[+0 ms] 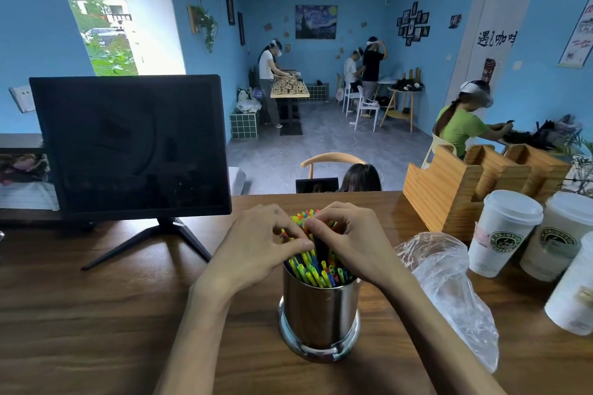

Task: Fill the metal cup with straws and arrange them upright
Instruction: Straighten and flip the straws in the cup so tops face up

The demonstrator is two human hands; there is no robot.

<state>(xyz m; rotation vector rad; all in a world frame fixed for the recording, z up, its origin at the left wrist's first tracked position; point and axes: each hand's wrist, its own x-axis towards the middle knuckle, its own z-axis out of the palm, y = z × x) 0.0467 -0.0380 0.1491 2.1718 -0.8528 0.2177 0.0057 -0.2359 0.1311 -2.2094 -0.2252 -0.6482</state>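
Observation:
A shiny metal cup (320, 314) stands on the wooden counter (96, 314) just in front of me. Many coloured straws (316, 269) stand in it, leaning slightly away from me, their tips poking out above my fingers. My left hand (256, 247) grips the bundle from the left with curled fingers and thumb. From the right, my right hand (349, 240) curls round the same bundle. Both hands meet over the straws just above the cup's rim and hide the middle of the bundle.
A dark monitor (128, 147) on a stand sits at the left. A crumpled clear plastic bag (449, 282) lies right of the cup. Three white lidded paper cups (503, 231) and a wooden organiser (455, 183) stand at the right. People work in the room beyond.

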